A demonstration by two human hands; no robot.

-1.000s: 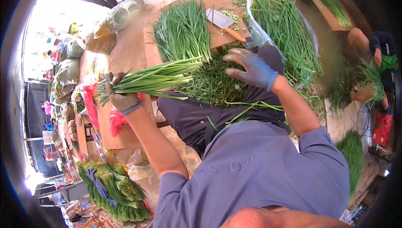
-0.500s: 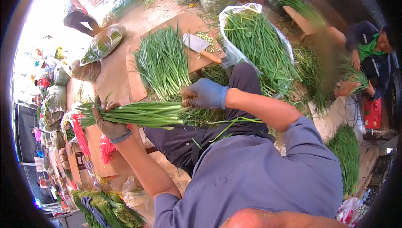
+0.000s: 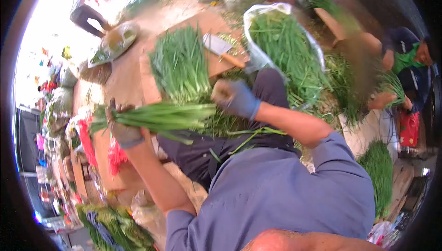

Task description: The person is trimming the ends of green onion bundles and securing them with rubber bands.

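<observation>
My left hand (image 3: pixel 123 130), in a dirty work glove, is closed around a bunch of garlic chives (image 3: pixel 168 115) near its leafy end. The bunch lies sideways above my lap, pale stem ends pointing right. Just past those ends is my right hand (image 3: pixel 237 99), in a blue-grey glove, its fingers curled together. Motion blurs it, and whatever it may hold is hidden. Beyond my hands, a thick pile of chives (image 3: pixel 179 60) rests on a brown board (image 3: pixel 146 78). A cleaver (image 3: pixel 217 44) with a wooden handle lies beside the pile.
A large plastic bag (image 3: pixel 248 20) full of loose greens stands right of the board. Red plastic strands (image 3: pixel 117 156) hang at the left. Another person (image 3: pixel 407 57) handles greens at far right; someone (image 3: pixel 85 11) stands at upper left. Cut chives (image 3: pixel 376 175) lie at lower right.
My right hand has moved right and slightly up, away from the stem ends. The bunch stays in my left hand, its stems a little more spread.
</observation>
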